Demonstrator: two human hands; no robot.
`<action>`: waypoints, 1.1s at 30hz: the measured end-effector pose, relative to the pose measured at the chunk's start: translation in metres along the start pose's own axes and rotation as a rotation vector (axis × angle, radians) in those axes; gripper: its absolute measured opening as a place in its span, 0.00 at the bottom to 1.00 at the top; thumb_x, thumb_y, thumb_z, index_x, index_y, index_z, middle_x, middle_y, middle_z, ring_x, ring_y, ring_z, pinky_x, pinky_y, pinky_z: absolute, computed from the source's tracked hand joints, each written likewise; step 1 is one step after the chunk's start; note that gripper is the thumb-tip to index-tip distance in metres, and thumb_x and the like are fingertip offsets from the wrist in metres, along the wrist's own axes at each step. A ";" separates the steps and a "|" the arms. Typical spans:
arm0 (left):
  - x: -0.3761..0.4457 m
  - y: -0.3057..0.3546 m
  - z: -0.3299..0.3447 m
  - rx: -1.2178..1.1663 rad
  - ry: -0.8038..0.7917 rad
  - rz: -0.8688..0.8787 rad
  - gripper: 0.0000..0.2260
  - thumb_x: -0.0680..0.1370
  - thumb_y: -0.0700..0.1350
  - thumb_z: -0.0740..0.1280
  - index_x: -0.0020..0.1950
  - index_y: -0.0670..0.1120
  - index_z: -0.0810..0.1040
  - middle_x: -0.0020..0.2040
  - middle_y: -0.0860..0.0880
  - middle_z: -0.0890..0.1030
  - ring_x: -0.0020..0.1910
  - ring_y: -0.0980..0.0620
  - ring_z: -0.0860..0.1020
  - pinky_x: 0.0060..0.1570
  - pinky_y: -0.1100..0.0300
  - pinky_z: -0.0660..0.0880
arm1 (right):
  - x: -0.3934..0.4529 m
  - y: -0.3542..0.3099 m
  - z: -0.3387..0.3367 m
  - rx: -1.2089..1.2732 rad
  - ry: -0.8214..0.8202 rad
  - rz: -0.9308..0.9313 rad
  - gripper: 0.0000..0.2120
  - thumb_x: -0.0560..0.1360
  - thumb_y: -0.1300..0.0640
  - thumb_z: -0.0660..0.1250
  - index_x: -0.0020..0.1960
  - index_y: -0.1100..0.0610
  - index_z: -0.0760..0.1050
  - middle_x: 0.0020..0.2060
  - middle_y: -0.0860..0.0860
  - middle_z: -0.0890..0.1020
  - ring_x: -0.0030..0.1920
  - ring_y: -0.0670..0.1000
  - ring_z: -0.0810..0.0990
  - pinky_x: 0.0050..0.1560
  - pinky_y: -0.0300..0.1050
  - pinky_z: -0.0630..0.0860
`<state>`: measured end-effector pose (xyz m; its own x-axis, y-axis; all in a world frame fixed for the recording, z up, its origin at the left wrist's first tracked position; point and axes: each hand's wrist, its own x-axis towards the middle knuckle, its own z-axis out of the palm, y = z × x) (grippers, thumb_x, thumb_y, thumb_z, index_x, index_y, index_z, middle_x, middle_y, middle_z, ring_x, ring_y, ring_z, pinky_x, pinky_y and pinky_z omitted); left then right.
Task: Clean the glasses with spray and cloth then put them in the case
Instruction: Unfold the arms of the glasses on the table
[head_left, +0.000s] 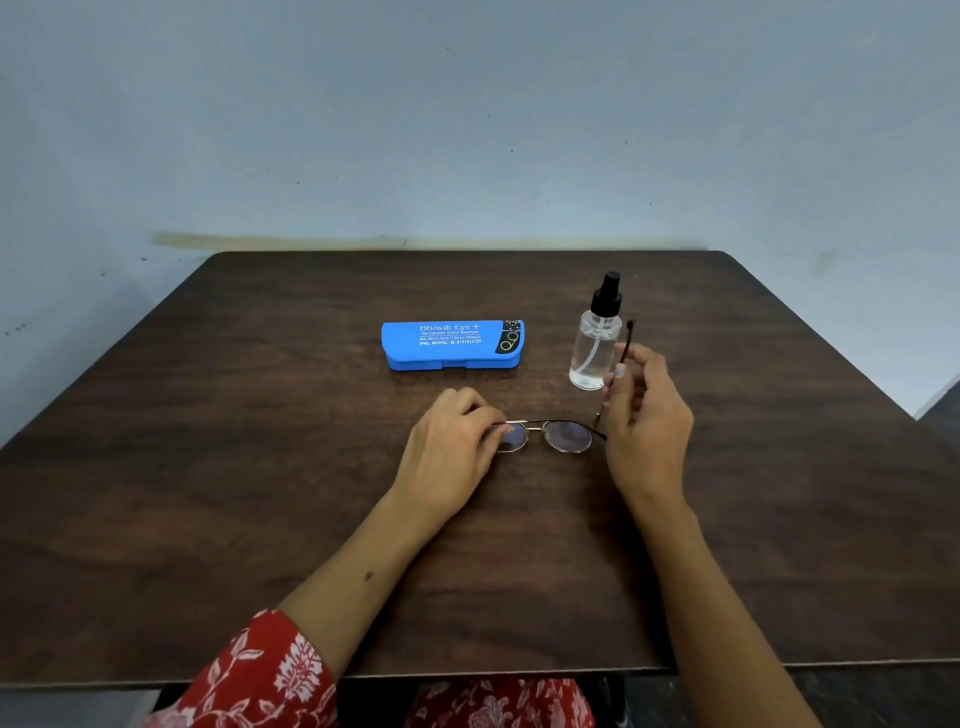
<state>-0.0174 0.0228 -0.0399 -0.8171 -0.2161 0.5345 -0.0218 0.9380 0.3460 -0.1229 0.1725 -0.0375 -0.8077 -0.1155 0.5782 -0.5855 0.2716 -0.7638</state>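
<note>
Glasses (545, 435): thin metal frame, mid-table, likely light and fragile. Left hand (449, 447) pinches one lens rim; right hand (647, 415) pinches raised temple arm (621, 364). Hold by frame, off lenses.

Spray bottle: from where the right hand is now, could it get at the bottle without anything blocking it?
Probably yes. The spray bottle stands upright just left of the right hand, with nothing between them. But that hand's fingers pinch a temple of the glasses, so it would have to let go first.
</note>
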 end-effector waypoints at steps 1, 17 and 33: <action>0.001 0.001 0.000 0.031 -0.007 0.023 0.06 0.73 0.39 0.71 0.49 0.40 0.83 0.42 0.44 0.80 0.42 0.45 0.77 0.37 0.53 0.76 | 0.001 0.000 -0.001 -0.001 0.007 -0.018 0.09 0.79 0.61 0.59 0.56 0.57 0.75 0.42 0.52 0.81 0.40 0.53 0.79 0.41 0.50 0.77; 0.001 0.009 0.004 0.000 0.044 -0.122 0.03 0.74 0.35 0.68 0.47 0.38 0.78 0.42 0.42 0.79 0.37 0.45 0.78 0.34 0.54 0.72 | 0.004 0.003 -0.006 0.088 0.059 0.072 0.08 0.78 0.63 0.60 0.48 0.55 0.77 0.33 0.52 0.81 0.34 0.52 0.80 0.41 0.52 0.80; 0.000 -0.002 0.012 -0.401 0.192 -0.209 0.01 0.74 0.38 0.70 0.45 0.42 0.81 0.38 0.50 0.83 0.36 0.57 0.80 0.38 0.64 0.77 | 0.005 0.004 -0.004 -0.015 0.187 0.099 0.09 0.77 0.61 0.59 0.50 0.53 0.76 0.39 0.49 0.82 0.39 0.50 0.81 0.40 0.44 0.77</action>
<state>-0.0247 0.0243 -0.0496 -0.6973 -0.4696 0.5415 0.0809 0.6991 0.7104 -0.1290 0.1767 -0.0363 -0.8333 0.0914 0.5452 -0.5021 0.2875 -0.8156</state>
